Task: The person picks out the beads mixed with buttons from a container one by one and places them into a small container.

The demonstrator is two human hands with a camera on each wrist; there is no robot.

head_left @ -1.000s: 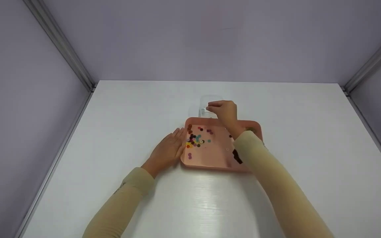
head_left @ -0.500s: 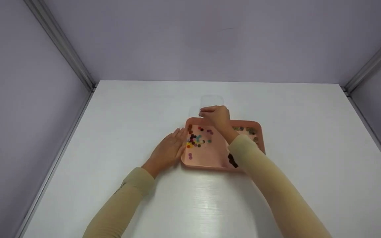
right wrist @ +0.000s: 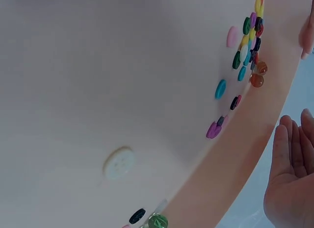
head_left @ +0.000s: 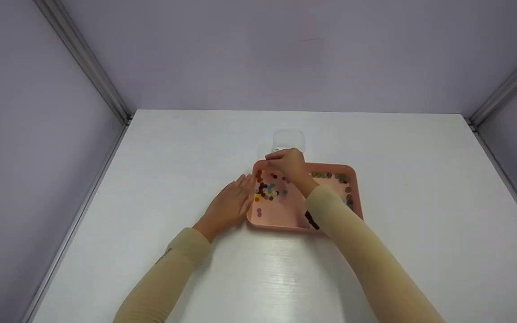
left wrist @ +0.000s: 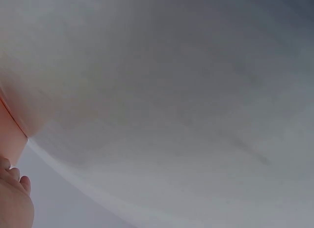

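Observation:
A pink tray (head_left: 285, 211) lies mid-table with a heap of small coloured buttons (head_left: 267, 189) in its left part. My left hand (head_left: 231, 202) lies flat, fingers straight, against the tray's left rim; it also shows in the right wrist view (right wrist: 289, 174). My right hand (head_left: 285, 163) hovers over the tray's far left corner with fingers loosely bent and nothing seen between them. In the right wrist view the buttons (right wrist: 248, 39) bunch near the rim (right wrist: 235, 154), and a white button (right wrist: 119, 162) lies alone. A clear container (head_left: 289, 139) stands just behind the tray.
Greenish and brown pieces (head_left: 337, 176) line the tray's far right edge. A dark item (head_left: 310, 220) peeks out beside my right forearm. The white table (head_left: 151, 157) is walled by grey panels on three sides. The left wrist view shows blurred table, a tray corner (left wrist: 10, 125) and fingers (left wrist: 12, 188).
My right hand has drawn back from above the clear container and down to the tray's far left corner. The left hand has stayed against the tray.

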